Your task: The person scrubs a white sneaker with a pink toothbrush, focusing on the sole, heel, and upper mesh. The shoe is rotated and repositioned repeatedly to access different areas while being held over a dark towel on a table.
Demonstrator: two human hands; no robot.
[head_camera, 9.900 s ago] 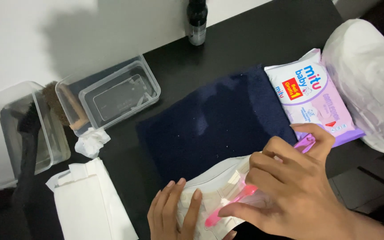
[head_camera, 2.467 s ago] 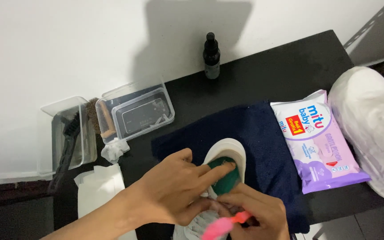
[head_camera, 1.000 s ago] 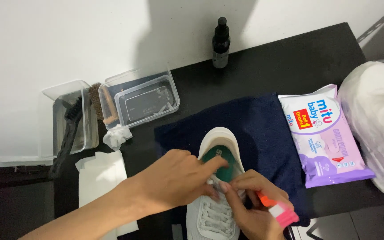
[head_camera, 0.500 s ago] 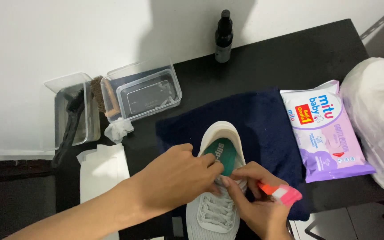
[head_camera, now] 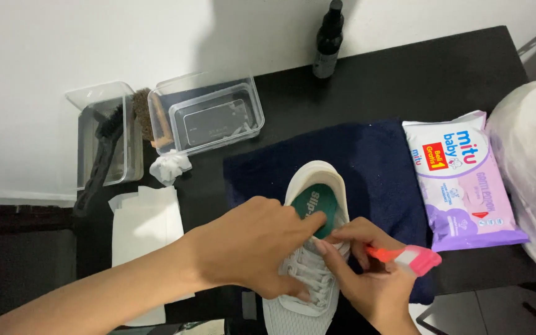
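1. Both hands crowd the opening of the white mesh lace-up sneaker (head_camera: 308,273), which lies on the dark navy cloth (head_camera: 367,161) spread over the black table (head_camera: 404,68).
2. Her or his left hand (head_camera: 249,248) drapes over the laces, fingers curled, index tip pressing the green insole (head_camera: 311,208) inside the shoe — it grips nothing outright, only pins the shoe.
3. The right hand (head_camera: 367,273) is closed around a pink-and-white toothbrush (head_camera: 404,257), thumb and forefinger also pinching at the shoe's tongue.
4. Risk, as I judge it: with two jobs for one hand, the brush could slip from the fingers and drop off the table's near edge.
5. The insole looks loose-fitting; a hard push could buckle or shift it.
6. The purple pack of wet wipes (head_camera: 463,180) sits just beside the cloth, and the dark spray bottle (head_camera: 328,38) stands upright well behind — a sweeping elbow might topple the bottle.
7. Clear plastic tubs (head_camera: 209,115) sit to the left, apart from the work.
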